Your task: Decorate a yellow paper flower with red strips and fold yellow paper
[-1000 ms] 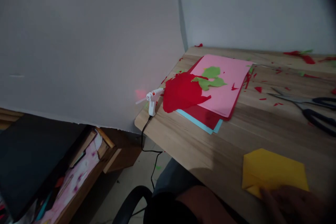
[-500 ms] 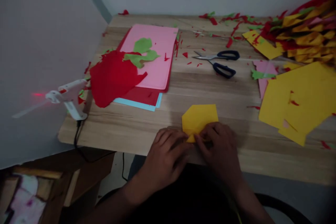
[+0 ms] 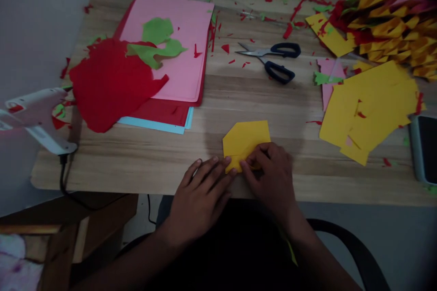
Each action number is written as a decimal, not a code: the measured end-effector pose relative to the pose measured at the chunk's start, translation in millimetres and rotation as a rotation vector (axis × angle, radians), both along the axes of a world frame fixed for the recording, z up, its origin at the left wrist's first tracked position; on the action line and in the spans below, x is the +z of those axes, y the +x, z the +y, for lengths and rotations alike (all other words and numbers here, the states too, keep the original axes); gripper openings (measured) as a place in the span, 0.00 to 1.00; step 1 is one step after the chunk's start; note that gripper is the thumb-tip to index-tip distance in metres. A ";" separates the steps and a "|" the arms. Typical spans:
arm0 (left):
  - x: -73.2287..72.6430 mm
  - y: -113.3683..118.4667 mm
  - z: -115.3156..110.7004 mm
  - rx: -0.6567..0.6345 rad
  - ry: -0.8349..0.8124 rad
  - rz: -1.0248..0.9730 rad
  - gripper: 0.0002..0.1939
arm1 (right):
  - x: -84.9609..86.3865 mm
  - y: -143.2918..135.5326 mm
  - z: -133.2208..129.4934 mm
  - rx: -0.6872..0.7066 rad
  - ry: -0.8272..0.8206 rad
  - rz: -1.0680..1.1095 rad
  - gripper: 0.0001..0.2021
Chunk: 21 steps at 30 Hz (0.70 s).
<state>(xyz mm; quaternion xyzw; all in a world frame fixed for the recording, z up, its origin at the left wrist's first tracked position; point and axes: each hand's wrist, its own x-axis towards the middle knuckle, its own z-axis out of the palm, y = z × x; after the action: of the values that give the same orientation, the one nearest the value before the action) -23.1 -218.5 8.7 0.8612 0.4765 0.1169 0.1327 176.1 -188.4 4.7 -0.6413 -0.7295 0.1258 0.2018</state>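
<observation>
A small sheet of yellow paper with a slanted top-left corner lies near the table's front edge, a strip folded along its lower side. My left hand rests flat with spread fingers, its fingertips on the lower left of the sheet. At the lower right, my right hand has thumb and forefinger pinched together on the folded edge. Its palm and other fingers cover that corner of the paper.
Behind the sheet lie open scissors. Pink sheets, red paper and a white glue gun are to the left. Yellow sheets, folded yellow pieces and a phone are to the right.
The view has shifted, bringing the phone in at the right. My left hand's fingers have flattened and spread over the fold's left end; my right hand stays at the fold.
</observation>
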 end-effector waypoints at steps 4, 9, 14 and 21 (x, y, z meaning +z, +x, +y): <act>-1.9 -1.2 -1.6 -0.018 0.045 0.033 0.23 | 0.3 -0.6 0.0 -0.018 0.000 0.002 0.07; -4.4 -3.1 -2.8 -0.054 0.059 0.112 0.27 | 0.6 -0.5 0.7 -0.009 -0.008 0.003 0.08; -7.2 -4.9 -4.2 -0.077 0.085 0.146 0.30 | 2.5 -2.1 1.6 -0.021 -0.019 0.005 0.07; -12.7 -6.9 -5.3 -0.076 0.131 0.096 0.23 | 1.8 -1.4 2.0 -0.010 -0.017 -0.015 0.07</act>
<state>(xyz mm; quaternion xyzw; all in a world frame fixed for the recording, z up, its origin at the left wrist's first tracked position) -30.0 -223.7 -4.0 0.8901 0.4407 0.1012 0.0577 174.7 -186.4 6.5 -0.6475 -0.7268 0.1260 0.1914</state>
